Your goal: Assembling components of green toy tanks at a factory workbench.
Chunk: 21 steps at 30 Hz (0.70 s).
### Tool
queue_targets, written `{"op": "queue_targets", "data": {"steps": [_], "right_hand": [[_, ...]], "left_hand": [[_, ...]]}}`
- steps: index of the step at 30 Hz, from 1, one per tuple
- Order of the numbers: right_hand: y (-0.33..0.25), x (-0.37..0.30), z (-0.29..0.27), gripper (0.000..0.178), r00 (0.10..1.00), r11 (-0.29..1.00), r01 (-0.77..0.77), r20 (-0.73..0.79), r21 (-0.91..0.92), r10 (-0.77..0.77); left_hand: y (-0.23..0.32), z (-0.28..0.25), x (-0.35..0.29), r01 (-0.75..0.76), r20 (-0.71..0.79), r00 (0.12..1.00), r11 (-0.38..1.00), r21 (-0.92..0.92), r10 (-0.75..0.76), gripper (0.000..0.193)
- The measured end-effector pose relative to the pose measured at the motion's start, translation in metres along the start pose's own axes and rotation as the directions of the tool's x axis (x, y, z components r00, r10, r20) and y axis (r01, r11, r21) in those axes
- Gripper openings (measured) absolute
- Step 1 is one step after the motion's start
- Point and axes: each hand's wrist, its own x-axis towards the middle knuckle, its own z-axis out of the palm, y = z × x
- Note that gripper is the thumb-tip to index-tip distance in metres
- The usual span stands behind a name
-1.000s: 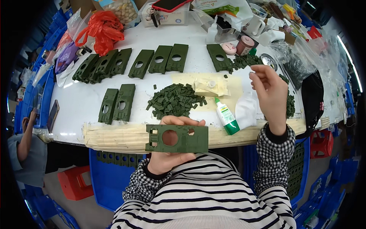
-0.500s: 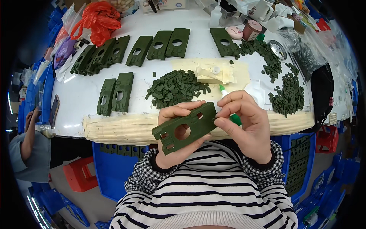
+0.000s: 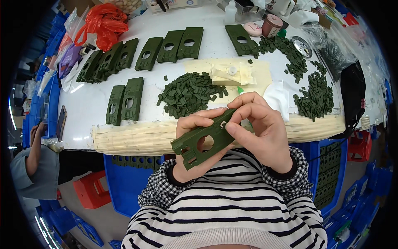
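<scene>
My left hand (image 3: pixel 192 123) is closed round a dark green model tank hull (image 3: pixel 189 140), its thumb on the upper edge and fingers beneath. The hull is tilted, with its large round hole facing up and its far end pointing right. My right hand (image 3: pixel 267 135) presses thumb and bent fingers together at that right end. Whatever may lie between those fingertips is hidden. Just beyond my hands is a heap of small green plates (image 3: pixel 188 94). A bottle with a green tip (image 3: pixel 240 89) shows partly behind my right hand.
More hulls (image 3: pixel 132 99) lie left and along the back. Cream tape wraps a small block (image 3: pixel 233 74). Loose green pieces (image 3: pixel 316 97) spread at right. A padded edge (image 3: pixel 124 137) lines the table. Blue bins (image 3: pixel 128 186) stand below, and another person's arm (image 3: pixel 34 151) shows at left.
My right fingertips have moved in over the hull's right end, which they now partly cover. The hull has shifted slightly right. The view has moved a little.
</scene>
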Motion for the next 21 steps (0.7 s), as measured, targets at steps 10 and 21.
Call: {"op": "queue_targets", "data": {"steps": [10, 21], "right_hand": [[0.0, 0.0009, 0.0016, 0.007, 1.0, 1.0, 0.014, -0.006, -0.027, -0.015], [0.0042, 0.0003, 0.0019, 0.009, 0.997, 0.993, 0.068, -0.03, -0.095, -0.072]], "left_hand": [[-0.0025, 0.002, -0.0018, -0.003, -0.048, 0.999, 1.0, 0.029, 0.005, 0.057], [-0.0001, 0.0032, -0.0009, -0.046, -0.047, 0.998, 0.994, 0.096, 0.05, 0.057]]}}
